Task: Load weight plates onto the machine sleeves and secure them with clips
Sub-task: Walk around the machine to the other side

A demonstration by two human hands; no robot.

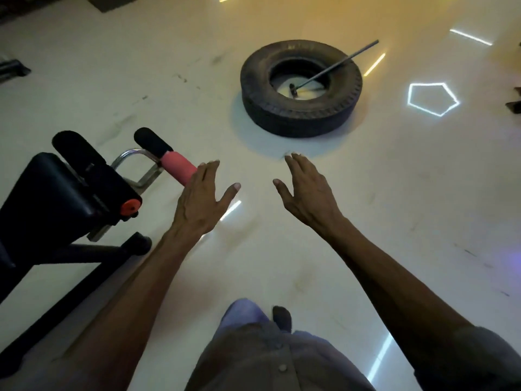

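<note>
My left hand (201,200) is stretched out in front of me over the pale floor, palm down, fingers spread, holding nothing. It partly covers the end of a pink foam roller (178,167) on a black bench. My right hand (306,189) is also extended, open and empty, a short way to the right of the left. No weight plates, machine sleeves or clips show in this view.
A black padded bench (53,193) with foam rollers and a chrome frame stands at the left. A large black tyre (301,88) lies on the glossy floor ahead, with a long-handled hammer (332,67) resting inside it. Dark equipment edges sit at the far right (514,104) and far left.
</note>
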